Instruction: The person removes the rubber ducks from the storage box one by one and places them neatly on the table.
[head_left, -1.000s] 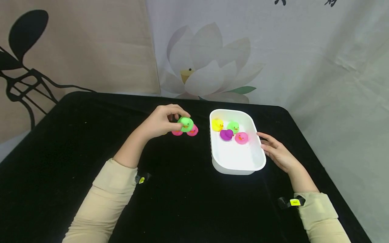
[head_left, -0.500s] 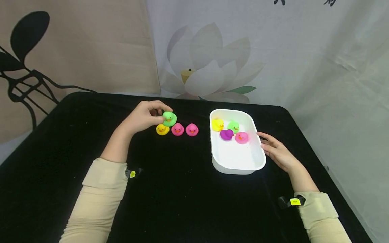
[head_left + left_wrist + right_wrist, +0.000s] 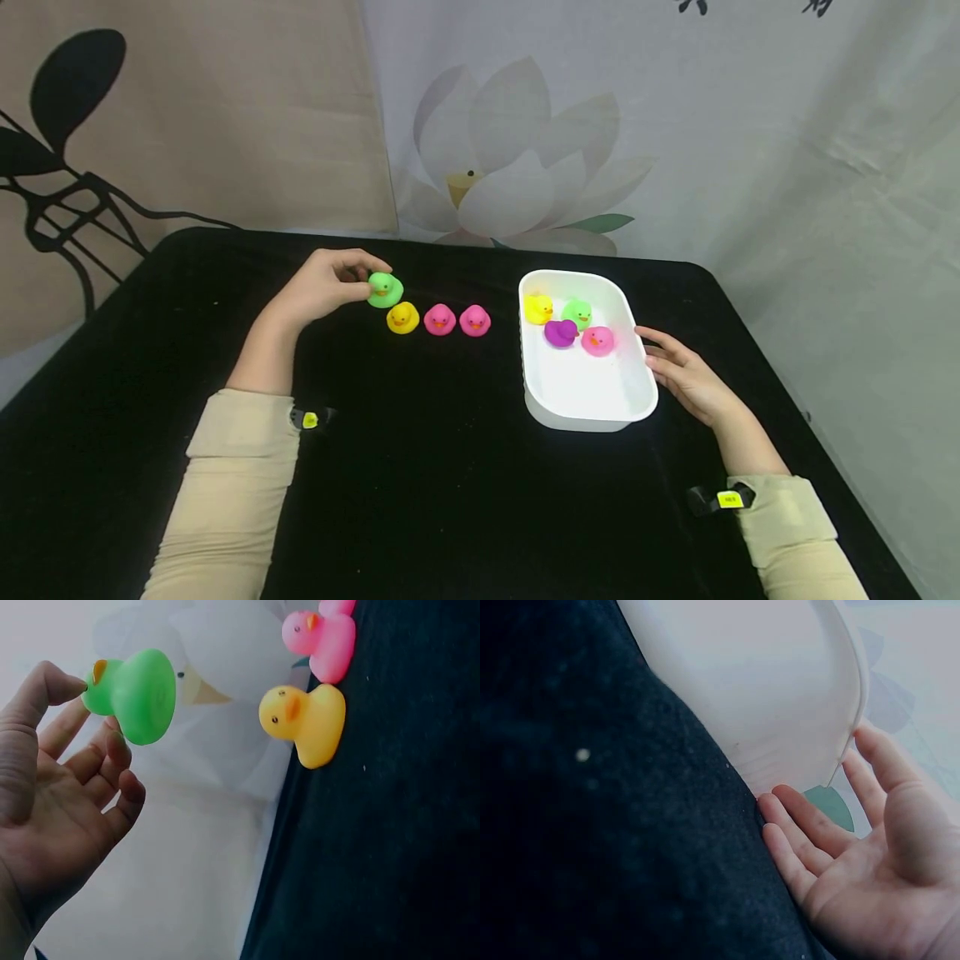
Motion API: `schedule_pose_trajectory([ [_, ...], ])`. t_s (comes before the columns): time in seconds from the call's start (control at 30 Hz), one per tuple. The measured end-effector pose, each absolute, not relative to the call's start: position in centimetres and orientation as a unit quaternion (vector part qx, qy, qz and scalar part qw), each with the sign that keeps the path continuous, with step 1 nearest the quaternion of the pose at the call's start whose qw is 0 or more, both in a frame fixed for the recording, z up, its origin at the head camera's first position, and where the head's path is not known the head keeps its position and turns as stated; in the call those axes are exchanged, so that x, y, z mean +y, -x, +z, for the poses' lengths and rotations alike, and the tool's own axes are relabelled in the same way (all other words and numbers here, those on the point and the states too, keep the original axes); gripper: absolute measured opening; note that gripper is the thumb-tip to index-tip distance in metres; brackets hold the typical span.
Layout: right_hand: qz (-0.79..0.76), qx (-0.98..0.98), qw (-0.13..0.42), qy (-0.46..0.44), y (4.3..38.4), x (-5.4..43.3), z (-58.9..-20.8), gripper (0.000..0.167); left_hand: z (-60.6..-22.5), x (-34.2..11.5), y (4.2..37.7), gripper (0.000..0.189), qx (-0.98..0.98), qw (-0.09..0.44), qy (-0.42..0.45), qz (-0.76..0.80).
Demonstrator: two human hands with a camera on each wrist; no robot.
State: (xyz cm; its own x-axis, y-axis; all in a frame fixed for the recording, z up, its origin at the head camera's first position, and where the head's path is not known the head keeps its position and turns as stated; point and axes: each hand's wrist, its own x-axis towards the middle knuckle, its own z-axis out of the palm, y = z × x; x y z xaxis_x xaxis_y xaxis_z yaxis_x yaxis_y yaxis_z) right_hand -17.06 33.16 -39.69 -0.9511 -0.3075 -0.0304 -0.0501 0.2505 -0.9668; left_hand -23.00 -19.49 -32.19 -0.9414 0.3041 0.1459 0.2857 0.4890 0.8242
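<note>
My left hand pinches a green rubber duck between thumb and fingers. In the left wrist view the green duck is held up off the black cloth, its base showing. Just right of it in the head view sit a yellow duck and two pink ducks, one beside the other, in a row. On the right, my right hand touches the side of a white plastic bin with loosely extended fingers; the right wrist view shows its fingertips at the bin wall.
Inside the bin, toward its far end, are a yellow duck, a green duck, a purple duck and a pink duck. Black cloth covers the table. A printed curtain hangs behind it.
My left hand has moved left with the green duck, from above the pink ducks to past the yellow one, uncovering the row. The right hand and bin have stayed put.
</note>
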Motion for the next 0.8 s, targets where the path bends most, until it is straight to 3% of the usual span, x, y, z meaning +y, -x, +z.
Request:
schedule_pose_trajectory([
  [0.8,-0.6,0.785,0.103,0.114,17.1,33.3,-39.8,0.052,-36.0,-22.4,24.4,0.031,0.873,0.072,-0.123,0.466],
])
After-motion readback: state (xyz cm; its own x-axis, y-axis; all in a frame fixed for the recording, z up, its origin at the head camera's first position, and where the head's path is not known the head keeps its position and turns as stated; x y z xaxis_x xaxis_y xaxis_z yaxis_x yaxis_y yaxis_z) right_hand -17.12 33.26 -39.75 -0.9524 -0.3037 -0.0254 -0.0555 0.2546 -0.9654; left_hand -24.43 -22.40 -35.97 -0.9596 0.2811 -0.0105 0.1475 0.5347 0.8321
